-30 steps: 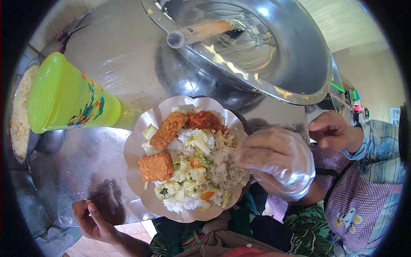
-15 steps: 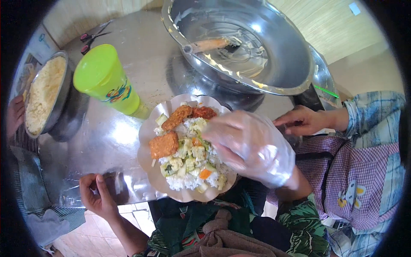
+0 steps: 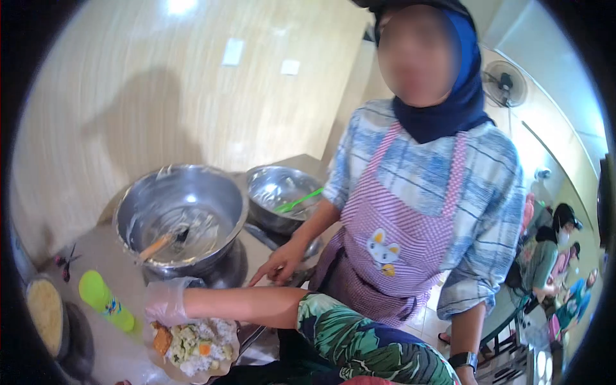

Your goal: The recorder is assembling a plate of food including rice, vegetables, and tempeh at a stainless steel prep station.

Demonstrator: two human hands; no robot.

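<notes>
My right hand (image 3: pixel 165 300), in a clear plastic glove, reaches in from the right over the far edge of a scalloped plate (image 3: pixel 168 370). Its fingers are blurred, so whether they grip anything does not show. White rice (image 3: pixel 222 335), chopped vegetables (image 3: pixel 185 345) and an orange-brown fried piece (image 3: pixel 162 340) lie on the plate, the fried piece just below the glove. A green patterned cup (image 3: pixel 97 294) stands left of the hand. My left hand cannot be made out.
A large metal bowl (image 3: pixel 142 212), smeared with cream, holds a wooden-handled spatula (image 3: pixel 156 246). Behind it sits a smaller bowl (image 3: pixel 260 183) with a green utensil (image 3: pixel 298 201). Scissors (image 3: pixel 66 262) and a bowl of pale crumbs (image 3: pixel 45 314) lie left. A co-worker's hand (image 3: pixel 287 262) rests nearby.
The view has swung up and right, bringing in the co-worker, wall and room behind. My right hand has shifted from the plate's right side to its far left edge. My left hand has left view.
</notes>
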